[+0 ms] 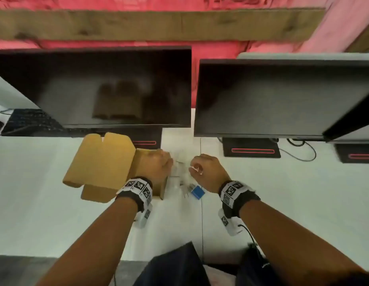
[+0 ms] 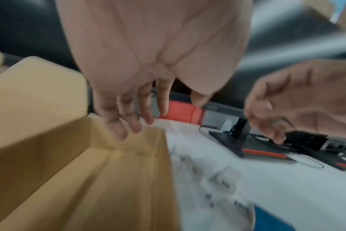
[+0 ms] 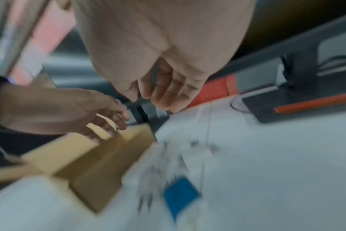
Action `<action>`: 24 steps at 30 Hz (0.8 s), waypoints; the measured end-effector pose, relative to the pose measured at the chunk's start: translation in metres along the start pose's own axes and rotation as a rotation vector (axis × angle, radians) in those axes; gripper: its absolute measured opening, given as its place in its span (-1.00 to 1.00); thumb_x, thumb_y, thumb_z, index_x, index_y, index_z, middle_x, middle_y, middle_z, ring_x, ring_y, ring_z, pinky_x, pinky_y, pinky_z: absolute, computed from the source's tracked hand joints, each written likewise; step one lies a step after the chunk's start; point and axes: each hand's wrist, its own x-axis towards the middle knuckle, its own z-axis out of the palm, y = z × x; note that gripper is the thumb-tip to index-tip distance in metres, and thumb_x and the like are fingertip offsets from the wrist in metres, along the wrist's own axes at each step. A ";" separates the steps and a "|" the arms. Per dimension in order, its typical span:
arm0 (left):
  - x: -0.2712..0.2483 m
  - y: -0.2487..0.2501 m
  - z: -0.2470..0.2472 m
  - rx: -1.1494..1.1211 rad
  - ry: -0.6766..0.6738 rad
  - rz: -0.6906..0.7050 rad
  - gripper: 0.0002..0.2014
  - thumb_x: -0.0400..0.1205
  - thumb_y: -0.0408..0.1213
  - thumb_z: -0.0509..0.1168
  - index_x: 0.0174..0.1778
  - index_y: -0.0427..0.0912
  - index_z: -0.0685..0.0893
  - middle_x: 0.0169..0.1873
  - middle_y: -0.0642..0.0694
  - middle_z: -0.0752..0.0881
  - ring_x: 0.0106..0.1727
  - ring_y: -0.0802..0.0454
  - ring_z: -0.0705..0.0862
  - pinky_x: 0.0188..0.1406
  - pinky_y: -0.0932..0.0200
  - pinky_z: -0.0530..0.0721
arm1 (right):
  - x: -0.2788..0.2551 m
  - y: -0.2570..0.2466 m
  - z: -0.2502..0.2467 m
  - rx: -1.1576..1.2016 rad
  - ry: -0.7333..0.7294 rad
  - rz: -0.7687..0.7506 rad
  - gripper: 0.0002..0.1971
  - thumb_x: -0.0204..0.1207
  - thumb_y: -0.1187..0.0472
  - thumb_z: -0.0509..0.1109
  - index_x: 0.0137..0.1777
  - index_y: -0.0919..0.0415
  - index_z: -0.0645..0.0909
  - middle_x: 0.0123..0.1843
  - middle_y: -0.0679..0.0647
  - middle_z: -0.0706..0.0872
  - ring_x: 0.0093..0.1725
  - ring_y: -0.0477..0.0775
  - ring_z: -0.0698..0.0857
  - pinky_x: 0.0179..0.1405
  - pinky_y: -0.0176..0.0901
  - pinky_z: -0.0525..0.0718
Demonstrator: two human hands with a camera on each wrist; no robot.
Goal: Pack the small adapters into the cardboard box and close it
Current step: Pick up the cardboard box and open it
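Your left hand (image 1: 156, 165) hangs over the open cardboard box (image 2: 101, 179), fingers (image 2: 128, 123) loosely extended and pointing down toward its far right corner; nothing is held, and whether the fingertips touch the rim is lost in blur. Your right hand (image 1: 203, 169) hovers with fingers loosely curled and the thumb close to them. No adapter shows in its grasp, though motion blur leaves that uncertain.

The white adapters (image 1: 179, 178) lie in a loose cluster on the tabletop (image 1: 282, 193), in the gap between your two hands and just beside the box's right wall. A blue adapter (image 1: 197, 191) sits at the near edge of the cluster, just inside your right wrist. The cluster runs near-to-far alongside the box.

So the pile is directly under and slightly left of your right hand, which looks the nearer one for a pick, and the box opening lies just left of that. The box lid (image 1: 101, 159) stands open, folded away to the left.

Two dark monitors (image 1: 92, 87) stand behind everything.
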 end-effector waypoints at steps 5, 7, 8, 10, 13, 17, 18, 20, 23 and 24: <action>0.036 -0.071 0.079 -0.014 -0.267 -0.041 -0.34 0.41 0.45 0.00 0.04 -0.04 0.63 0.08 -0.20 0.83 0.08 -0.32 0.78 0.23 -0.26 0.78 | -0.023 0.017 0.040 -0.097 -0.234 0.163 -0.86 0.57 0.05 0.39 -0.01 0.09 0.66 -0.02 0.03 0.64 0.00 0.10 0.63 -0.02 0.11 0.72; 0.030 -0.074 0.084 -0.028 -0.317 -0.049 -0.36 0.45 0.38 0.12 0.22 0.00 0.68 0.20 -0.16 0.77 0.21 -0.35 0.75 0.33 -0.31 0.76 | -0.026 0.016 0.048 -0.158 -0.304 0.186 -0.82 0.58 0.03 0.40 0.08 0.09 0.66 0.08 0.05 0.61 0.13 0.12 0.58 0.04 0.11 0.70; 0.025 -0.074 0.082 -0.019 -0.327 -0.051 -0.42 0.48 0.31 0.15 0.25 0.00 0.66 0.26 -0.18 0.73 0.26 -0.38 0.73 0.38 -0.34 0.74 | -0.027 0.014 0.051 -0.191 -0.328 0.191 -0.78 0.57 0.02 0.40 0.12 0.09 0.65 0.13 0.05 0.58 0.18 0.13 0.55 0.04 0.11 0.70; 0.016 -0.072 0.078 -0.004 -0.358 -0.062 -0.58 0.51 0.24 0.11 0.13 0.08 0.58 0.32 -0.26 0.71 0.32 -0.45 0.69 0.46 -0.40 0.66 | -0.028 0.013 0.058 -0.252 -0.343 0.176 -0.70 0.57 0.01 0.41 0.23 0.10 0.64 0.28 0.07 0.55 0.29 0.15 0.50 0.07 0.12 0.73; 0.000 -0.058 0.055 0.047 -0.403 -0.051 -0.61 0.67 0.18 0.10 0.25 0.08 0.63 0.53 -0.31 0.60 0.61 -0.52 0.47 0.69 -0.48 0.37 | -0.023 0.006 0.071 -0.341 -0.362 0.100 -0.51 0.58 0.00 0.39 0.51 0.04 0.54 0.54 0.09 0.44 0.49 0.21 0.38 0.30 0.12 0.65; 0.001 -0.064 0.058 0.107 -0.459 -0.045 -0.68 0.64 0.16 0.14 0.13 0.08 0.62 0.64 -0.28 0.50 0.74 -0.49 0.31 0.75 -0.49 0.25 | -0.014 -0.006 0.085 -0.443 -0.375 0.061 -0.46 0.58 0.02 0.39 0.57 0.01 0.47 0.60 0.09 0.39 0.53 0.24 0.34 0.42 0.16 0.51; 0.003 -0.069 0.061 0.113 -0.472 -0.056 -0.72 0.57 0.19 0.12 0.04 0.15 0.55 0.62 -0.29 0.53 0.73 -0.52 0.32 0.72 -0.51 0.28 | -0.012 -0.008 0.088 -0.464 -0.370 0.066 -0.48 0.58 0.02 0.40 0.55 0.00 0.48 0.59 0.10 0.40 0.52 0.25 0.35 0.40 0.17 0.51; 0.004 -0.073 0.062 0.109 -0.492 -0.036 -0.79 0.57 0.17 0.19 -0.04 0.15 0.53 0.54 -0.28 0.59 0.69 -0.52 0.37 0.69 -0.48 0.34 | -0.013 -0.009 0.091 -0.505 -0.340 0.072 -0.51 0.58 0.03 0.39 0.51 -0.03 0.49 0.53 0.10 0.44 0.47 0.26 0.38 0.34 0.17 0.53; 0.001 -0.070 0.058 0.118 -0.523 0.019 -0.83 0.68 0.06 0.28 -0.03 0.05 0.59 0.55 -0.26 0.57 0.76 -0.47 0.29 0.75 -0.43 0.27 | -0.017 -0.004 0.091 -0.533 -0.298 0.112 -0.52 0.58 0.03 0.38 0.50 -0.02 0.49 0.47 0.11 0.50 0.42 0.28 0.42 0.29 0.17 0.56; 0.001 -0.069 0.057 0.126 -0.524 0.031 -0.83 0.66 0.08 0.27 -0.03 0.08 0.59 0.61 -0.26 0.51 0.78 -0.52 0.23 0.74 -0.44 0.28 | -0.018 -0.002 0.090 -0.532 -0.287 0.134 -0.52 0.58 0.03 0.38 0.50 0.01 0.51 0.45 0.13 0.52 0.42 0.29 0.44 0.28 0.18 0.57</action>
